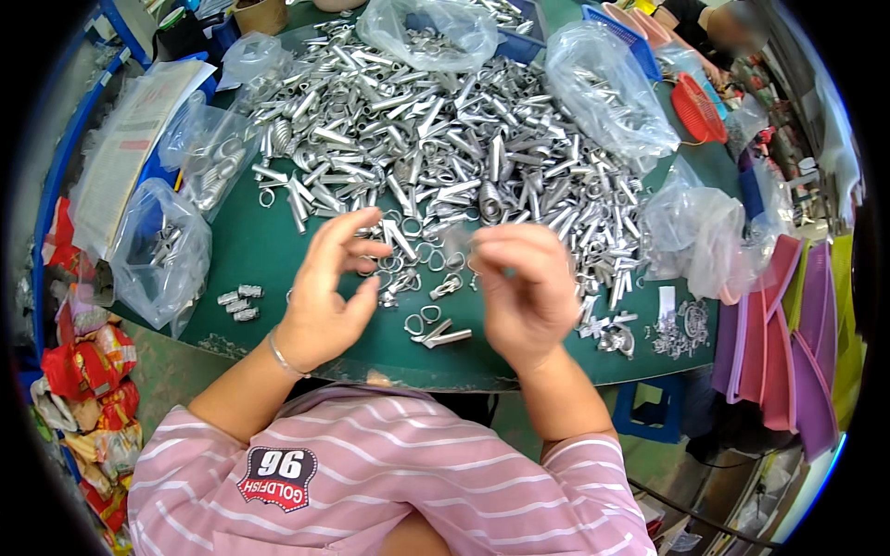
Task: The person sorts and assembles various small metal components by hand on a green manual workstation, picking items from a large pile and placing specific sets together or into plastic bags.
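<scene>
Above the green table's near part, my left hand (329, 296) is held with its fingers apart and nothing visible in them. My right hand (530, 292) is curled, thumb and fingertips drawn together. A greyish blur shows at its fingertips, too smeared to name. Between and below the hands lie loose metal rings (430, 313) and a pair of short silver metal tubes (447, 337). Just beyond the fingers, a large heap of silver metal tubes and rings (417, 130) spreads over the table. Several short silver pieces (243, 304) sit together left of my left hand.
Clear plastic bags (153, 255) with metal parts stand at the left, others (607, 93) at the back and right. A red basket (697, 107) and blue basket (623, 37) are at the far right, near another person (709, 28). Small rings (684, 329) and a blue stool (649, 408) lie right.
</scene>
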Demonstrator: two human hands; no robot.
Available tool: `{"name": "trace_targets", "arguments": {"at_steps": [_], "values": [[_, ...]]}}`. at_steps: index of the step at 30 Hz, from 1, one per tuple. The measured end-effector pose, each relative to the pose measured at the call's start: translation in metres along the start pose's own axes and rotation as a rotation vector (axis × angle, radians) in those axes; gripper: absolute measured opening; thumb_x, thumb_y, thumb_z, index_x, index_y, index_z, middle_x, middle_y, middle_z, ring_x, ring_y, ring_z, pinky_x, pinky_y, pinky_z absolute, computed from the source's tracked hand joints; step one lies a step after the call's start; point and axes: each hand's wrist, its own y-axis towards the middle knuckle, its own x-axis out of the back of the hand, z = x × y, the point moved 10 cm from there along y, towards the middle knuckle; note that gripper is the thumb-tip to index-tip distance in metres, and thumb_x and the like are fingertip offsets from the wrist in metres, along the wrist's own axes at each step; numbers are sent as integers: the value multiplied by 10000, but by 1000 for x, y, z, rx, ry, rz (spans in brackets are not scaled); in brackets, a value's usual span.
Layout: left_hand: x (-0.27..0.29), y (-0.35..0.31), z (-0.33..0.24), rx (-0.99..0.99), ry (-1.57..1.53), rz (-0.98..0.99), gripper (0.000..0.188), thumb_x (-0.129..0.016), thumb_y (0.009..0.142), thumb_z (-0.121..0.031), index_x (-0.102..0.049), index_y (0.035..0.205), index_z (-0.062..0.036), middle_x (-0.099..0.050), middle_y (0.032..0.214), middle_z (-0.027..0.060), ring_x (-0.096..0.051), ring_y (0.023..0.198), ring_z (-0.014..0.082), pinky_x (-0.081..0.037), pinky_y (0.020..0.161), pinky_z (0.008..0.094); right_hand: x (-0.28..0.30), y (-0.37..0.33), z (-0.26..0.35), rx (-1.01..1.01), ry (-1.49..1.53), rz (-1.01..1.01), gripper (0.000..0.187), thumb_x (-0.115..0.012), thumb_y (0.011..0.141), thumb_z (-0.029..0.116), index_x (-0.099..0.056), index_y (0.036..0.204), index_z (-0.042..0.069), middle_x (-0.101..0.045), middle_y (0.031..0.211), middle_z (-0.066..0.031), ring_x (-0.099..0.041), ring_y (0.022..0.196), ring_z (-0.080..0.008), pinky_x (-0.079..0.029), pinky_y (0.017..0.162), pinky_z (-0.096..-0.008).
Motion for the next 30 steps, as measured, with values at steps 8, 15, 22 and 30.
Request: {"name": "trace_targets", "arguments": {"at_steps": [8, 15, 22, 30], "values": [[42, 2, -6, 9, 158, -126, 458, -548, 763, 104, -508, 1204, -13, -544, 1108, 97, -573, 876, 136, -472, 717, 240, 117, 107, -69, 67, -621, -182, 99, -634, 811, -15, -641, 908, 1, -649, 977, -108, -627, 872, -212, -502, 753, -296], [96, 17, 21, 45, 703, -165, 336, -643, 796, -73, -541, 1112, -21, -560, 958, 113, -571, 734, 189, -481, 652, 304, 30, 47, -16, 34, -583, 136, 167, -617, 758, -86, -639, 899, 1, -654, 959, -143, -629, 906, -275, -474, 826, -332], [84, 36, 44, 108, 845, -89, 359, -692, 731, -48, -505, 1037, -26, -556, 938, 174, -564, 860, 344, -465, 765, 398, -28, 12, 21, -25, -219, 170, 199, -652, 715, -118, -650, 882, -11, -642, 936, -151, -631, 829, -264, -500, 726, -313], [85, 13, 33, 225, 491, -167, 304, -640, 700, 23, -543, 985, -15, -593, 811, 52, -551, 691, 115, -479, 638, 252, -58, -18, -19, -140, -63, 249, 182, -652, 729, -82, -643, 890, 4, -636, 897, -126, -621, 794, -270, -500, 700, -321]]}}
